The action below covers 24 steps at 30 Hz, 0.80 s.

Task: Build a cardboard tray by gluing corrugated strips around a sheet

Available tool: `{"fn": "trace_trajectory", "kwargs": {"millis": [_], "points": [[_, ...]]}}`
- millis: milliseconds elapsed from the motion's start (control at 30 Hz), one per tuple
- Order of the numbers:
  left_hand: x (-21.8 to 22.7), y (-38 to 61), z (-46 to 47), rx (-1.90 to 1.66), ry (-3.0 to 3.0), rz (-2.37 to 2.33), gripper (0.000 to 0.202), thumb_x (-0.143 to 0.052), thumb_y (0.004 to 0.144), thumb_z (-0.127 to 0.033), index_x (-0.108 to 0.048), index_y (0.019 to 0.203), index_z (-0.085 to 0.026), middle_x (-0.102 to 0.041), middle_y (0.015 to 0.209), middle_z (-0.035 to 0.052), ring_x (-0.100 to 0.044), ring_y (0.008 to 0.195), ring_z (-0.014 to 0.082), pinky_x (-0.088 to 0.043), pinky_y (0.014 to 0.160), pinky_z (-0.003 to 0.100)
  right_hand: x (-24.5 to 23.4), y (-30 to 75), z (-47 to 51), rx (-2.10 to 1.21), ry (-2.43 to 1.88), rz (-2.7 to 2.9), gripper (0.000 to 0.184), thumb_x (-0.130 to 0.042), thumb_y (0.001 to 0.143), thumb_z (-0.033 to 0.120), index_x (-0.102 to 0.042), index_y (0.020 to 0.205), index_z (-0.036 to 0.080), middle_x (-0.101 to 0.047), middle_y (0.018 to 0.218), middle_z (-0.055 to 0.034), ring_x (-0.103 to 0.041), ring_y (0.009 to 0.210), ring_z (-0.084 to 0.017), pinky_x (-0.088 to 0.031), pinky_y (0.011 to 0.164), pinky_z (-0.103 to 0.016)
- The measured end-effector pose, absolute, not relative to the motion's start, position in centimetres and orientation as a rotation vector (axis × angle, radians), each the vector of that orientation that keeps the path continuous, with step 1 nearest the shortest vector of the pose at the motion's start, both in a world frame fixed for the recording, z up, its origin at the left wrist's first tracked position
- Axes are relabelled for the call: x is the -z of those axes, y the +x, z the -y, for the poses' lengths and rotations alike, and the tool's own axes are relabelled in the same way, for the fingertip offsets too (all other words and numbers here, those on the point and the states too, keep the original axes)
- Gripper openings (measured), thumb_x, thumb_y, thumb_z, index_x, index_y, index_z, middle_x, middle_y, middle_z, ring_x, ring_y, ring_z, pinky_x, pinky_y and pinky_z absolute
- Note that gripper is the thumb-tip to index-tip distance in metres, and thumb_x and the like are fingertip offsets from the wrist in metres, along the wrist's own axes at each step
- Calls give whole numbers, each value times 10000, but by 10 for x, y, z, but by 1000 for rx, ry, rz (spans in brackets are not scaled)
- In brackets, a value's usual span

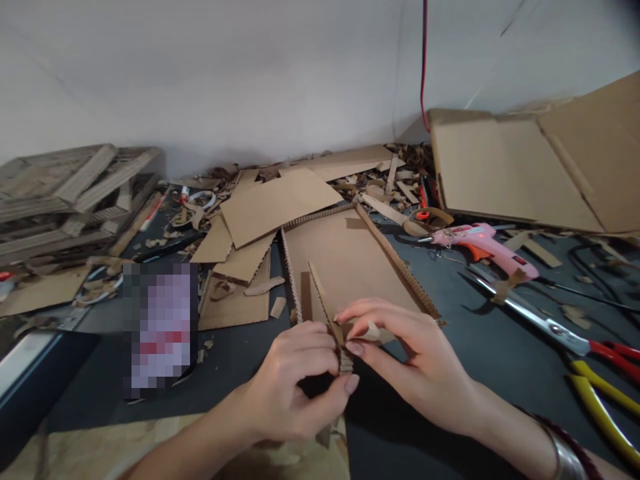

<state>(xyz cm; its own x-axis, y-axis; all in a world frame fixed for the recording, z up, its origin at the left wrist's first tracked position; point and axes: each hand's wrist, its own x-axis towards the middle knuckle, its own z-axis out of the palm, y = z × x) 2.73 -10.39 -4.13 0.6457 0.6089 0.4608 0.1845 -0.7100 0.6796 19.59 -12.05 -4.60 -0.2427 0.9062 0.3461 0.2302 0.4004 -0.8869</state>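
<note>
A narrow strip of corrugated cardboard [323, 293] is held up in front of me, its fluted edge showing. My left hand [305, 380] is closed around its near end, thumb below. The fingertips of my right hand [405, 360] pinch at the same strip, with a small pale scrap of paper [373, 331] by the fingers. Beneath and beyond my hands lies a shallow cardboard tray [340, 250] with raised corrugated walls along its left, far and right sides. Its near end is partly hidden by my hands.
Right of the tray lie a pink glue gun [483, 243], scissors [545, 320] with red handles and a yellow-handled tool [605, 407]. Cardboard sheets [280, 203] and scraps lie behind. At left are a blurred-out phone-like object [165, 327] and stacked cardboard frames [75, 193].
</note>
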Motion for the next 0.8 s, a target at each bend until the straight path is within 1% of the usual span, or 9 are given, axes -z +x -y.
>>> {"fn": "trace_trajectory", "kwargs": {"millis": [133, 300, 367, 467, 533, 600, 700, 800], "points": [[41, 27, 104, -896, 2268, -624, 224, -461, 747, -88, -428, 541, -172, -466, 477, 8, -389, 495, 119, -340, 509, 266, 48, 196, 121, -882, -994, 1719, 123, -532, 783, 86, -569, 803, 201, -680, 876, -23, -630, 873, -131, -502, 787, -218], [41, 27, 104, -880, 2265, -639, 230, -452, 752, -89, -402, 545, -178, -455, 486, 0, -392, 507, 118, -336, 517, 265, 50, 196, 124, -904, -1013, 1715, 152, -494, 801, 87, -567, 857, 208, -685, 850, -4, -642, 845, -113, -515, 707, -168], [40, 27, 104, -877, 2271, -646, 232, -449, 745, -91, -386, 542, -184, -446, 483, -6, -382, 504, 117, -330, 514, 263, 49, 196, 124, -944, -1040, 1707, 147, -478, 819, 107, -564, 871, 214, -684, 830, 3, -648, 793, -106, -517, 660, -159], [39, 27, 104, -871, 2299, -632, 237, -436, 720, -90, -346, 527, -194, -430, 467, -14, -375, 495, 119, -323, 504, 262, 47, 197, 124, -980, -1104, 1672, 105, -476, 843, 161, -569, 847, 211, -673, 743, 9, -634, 656, -93, -502, 577, -154], [39, 26, 105, -854, 2323, -630, 229, -424, 709, -85, -343, 526, -196, -457, 474, -5, -398, 501, 124, -329, 508, 265, 46, 197, 124, -1003, -1129, 1650, 101, -474, 853, 194, -567, 815, 206, -656, 681, 10, -610, 586, -89, -478, 508, -153], [38, 26, 105, -843, 2331, -632, 215, -417, 710, -82, -359, 537, -195, -511, 502, 14, -441, 517, 131, -341, 519, 270, 46, 197, 124, -1052, -1123, 1626, 119, -454, 867, 217, -550, 797, 204, -648, 671, 4, -603, 569, -95, -472, 485, -160], [38, 26, 104, -865, 2323, -585, 190, -418, 705, -74, -379, 560, -190, -594, 572, 35, -502, 532, 133, -355, 537, 279, 48, 196, 125, -1083, -1117, 1575, 112, -436, 880, 233, -507, 796, 209, -655, 705, -5, -611, 567, -99, -491, 510, -170], [39, 25, 104, -885, 2320, -518, 163, -428, 686, -63, -396, 582, -183, -669, 692, 47, -548, 548, 129, -360, 553, 285, 50, 196, 125, -1080, -1113, 1546, 86, -436, 880, 232, -481, 809, 214, -669, 752, -16, -642, 645, -115, -508, 556, -174]]}}
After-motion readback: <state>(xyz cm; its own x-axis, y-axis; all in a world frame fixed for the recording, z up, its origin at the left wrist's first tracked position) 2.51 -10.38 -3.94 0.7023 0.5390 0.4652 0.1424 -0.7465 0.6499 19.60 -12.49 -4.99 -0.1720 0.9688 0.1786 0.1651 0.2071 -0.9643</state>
